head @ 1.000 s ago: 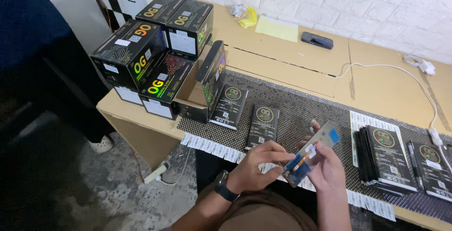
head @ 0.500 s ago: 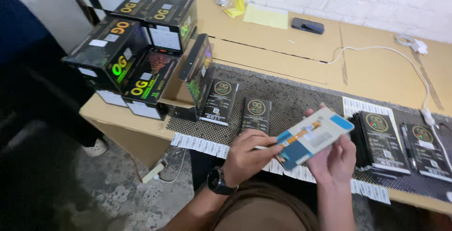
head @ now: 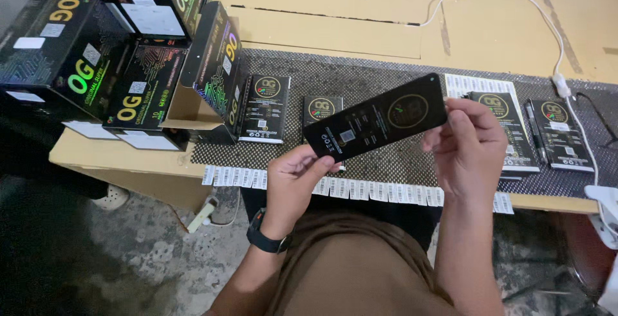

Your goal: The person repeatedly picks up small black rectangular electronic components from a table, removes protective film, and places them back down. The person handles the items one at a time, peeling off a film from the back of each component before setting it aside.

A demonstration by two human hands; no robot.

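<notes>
Head view, held thing: a flat black packet (head: 376,126) with a round gold emblem and small white print, held in the air above the black perforated mat (head: 386,71), tilted so its right end sits higher than its left.
Head view, left hand: the left hand (head: 293,184) is closed on the packet's lower left corner, thumb on the face and fingers curled behind; a black wristwatch (head: 265,239) sits on that wrist, forearm coming up from the lap.
Head view, right hand: the right hand (head: 467,145) clasps the upper right end, fingertips wrapped over the edge, palm turned toward the wearer.
Head view, around it: more black packets lie flat on the mat, one just under the held packet (head: 322,106), one to its left (head: 265,116), and stacks to the right (head: 505,129). Strips of barcode stickers (head: 360,189) line the table's near edge. Black cartons with green and orange lettering (head: 84,65) are piled at the left. A white cable (head: 515,7) runs across the brown tabletop (head: 322,7).
Risk, slipping: only the two ends are pinched, so I judge a loosened corner grip could let the packet drop onto the mat or off the near edge.
Risk, bending: pressing the ends toward each other could flex or crease the thin packet.
Risk, stickers: a forearm dragging low could scuff the sticker strips.
</notes>
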